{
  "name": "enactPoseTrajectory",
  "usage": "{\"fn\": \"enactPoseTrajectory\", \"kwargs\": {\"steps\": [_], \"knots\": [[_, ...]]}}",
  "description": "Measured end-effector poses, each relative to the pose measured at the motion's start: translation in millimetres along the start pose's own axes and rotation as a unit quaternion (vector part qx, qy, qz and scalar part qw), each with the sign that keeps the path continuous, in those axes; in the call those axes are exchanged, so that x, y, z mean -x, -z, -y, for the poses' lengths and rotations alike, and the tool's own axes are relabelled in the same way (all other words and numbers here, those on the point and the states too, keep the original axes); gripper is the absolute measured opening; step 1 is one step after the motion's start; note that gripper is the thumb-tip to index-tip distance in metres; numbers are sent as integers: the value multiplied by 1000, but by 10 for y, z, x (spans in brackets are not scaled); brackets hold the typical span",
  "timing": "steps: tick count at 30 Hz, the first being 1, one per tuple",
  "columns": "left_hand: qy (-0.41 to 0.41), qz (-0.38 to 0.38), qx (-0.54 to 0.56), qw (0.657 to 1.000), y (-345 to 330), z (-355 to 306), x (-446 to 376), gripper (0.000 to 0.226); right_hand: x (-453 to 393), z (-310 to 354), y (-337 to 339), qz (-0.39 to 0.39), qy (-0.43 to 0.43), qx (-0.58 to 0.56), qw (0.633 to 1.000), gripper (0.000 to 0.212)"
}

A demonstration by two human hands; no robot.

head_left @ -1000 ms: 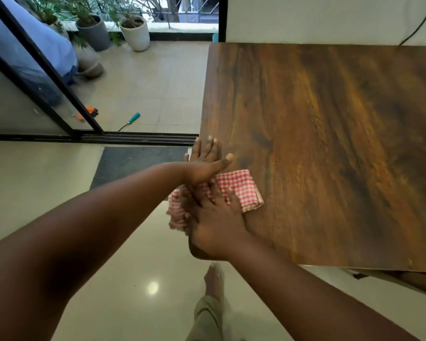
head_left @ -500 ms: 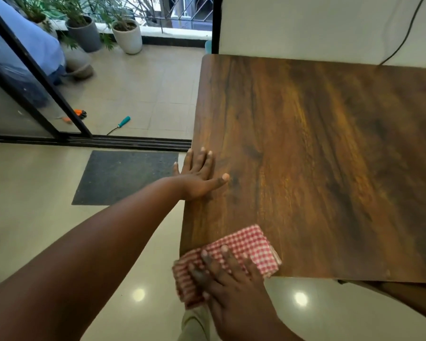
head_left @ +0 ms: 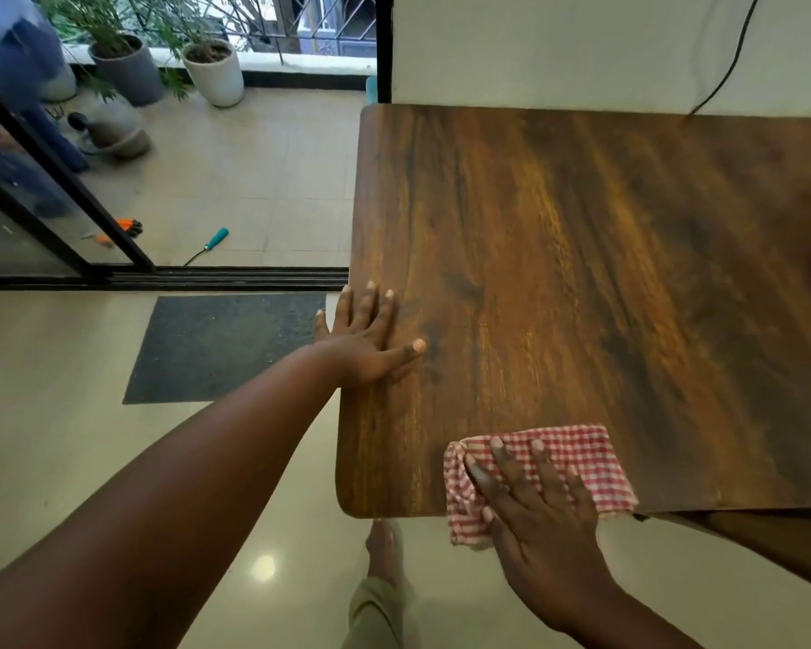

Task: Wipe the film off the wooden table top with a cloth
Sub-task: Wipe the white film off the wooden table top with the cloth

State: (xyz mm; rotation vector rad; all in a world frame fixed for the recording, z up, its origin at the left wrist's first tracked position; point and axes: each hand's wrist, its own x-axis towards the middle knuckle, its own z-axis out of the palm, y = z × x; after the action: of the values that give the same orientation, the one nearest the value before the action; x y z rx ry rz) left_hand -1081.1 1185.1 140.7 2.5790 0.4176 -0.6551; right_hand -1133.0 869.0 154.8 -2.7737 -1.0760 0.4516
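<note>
The dark wooden table top [head_left: 581,274] fills the right of the head view. A red-and-white checked cloth [head_left: 586,456] lies folded on its near edge, partly hanging over. My right hand [head_left: 534,508] presses flat on the cloth with spread fingers, its thumb tucked against the cloth's left side. My left hand [head_left: 366,339] rests flat on the table's left edge, fingers apart, holding nothing.
A white wall [head_left: 558,44] with a black cable [head_left: 731,58] backs the table. A dark mat [head_left: 225,344] lies on the floor left of the table. Beyond a sliding door track are plant pots [head_left: 214,70], a teal-handled tool [head_left: 211,241] and my bare foot [head_left: 382,550] below.
My right hand slid the cloth toward me down the left edge to the near edge, then right along it. My left hand stays on the table's left edge.
</note>
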Motion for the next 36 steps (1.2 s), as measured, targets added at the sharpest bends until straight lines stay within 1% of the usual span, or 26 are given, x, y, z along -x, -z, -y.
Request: {"fn": "enactPoseTrajectory", "kwargs": {"steps": [3,5,6,8,11,14,17,19,23,26,29,32,36], "knots": [[2,6,-8,1000,5,-13,15,112,-55,293,-22,34,6,1,999,47],[6,7,-20,1000,10,-18,12,112,-168,494,-55,65,42,-4,997,51],[9,9,-23,1000,17,-18,8,112,-244,585,-111,58,69,-23,996,51],[17,12,-27,999,25,-10,-5,112,-380,749,-200,76,105,-62,990,52],[26,15,-35,999,37,-2,-15,112,-510,904,-196,90,140,-60,984,57],[32,11,-48,998,15,-19,6,114,-529,883,-157,88,171,-44,980,67],[32,-14,-70,997,-36,-61,82,115,-468,703,-147,90,212,2,973,80],[34,-34,-79,996,-93,-93,165,114,-394,523,-134,94,220,16,971,83],[37,-64,-93,993,-271,-156,416,114,-193,97,-43,80,185,42,979,76],[14,-95,-122,988,-428,-251,673,112,-27,-201,67,60,121,36,990,78],[-13,-131,-156,979,-623,-403,953,103,155,-415,131,37,52,24,998,75],[-44,-141,-181,972,-821,-577,1220,101,275,-444,126,25,-7,37,999,65],[-115,-168,-206,957,-1045,-836,1588,97,382,-309,146,23,-42,68,997,60]]}}
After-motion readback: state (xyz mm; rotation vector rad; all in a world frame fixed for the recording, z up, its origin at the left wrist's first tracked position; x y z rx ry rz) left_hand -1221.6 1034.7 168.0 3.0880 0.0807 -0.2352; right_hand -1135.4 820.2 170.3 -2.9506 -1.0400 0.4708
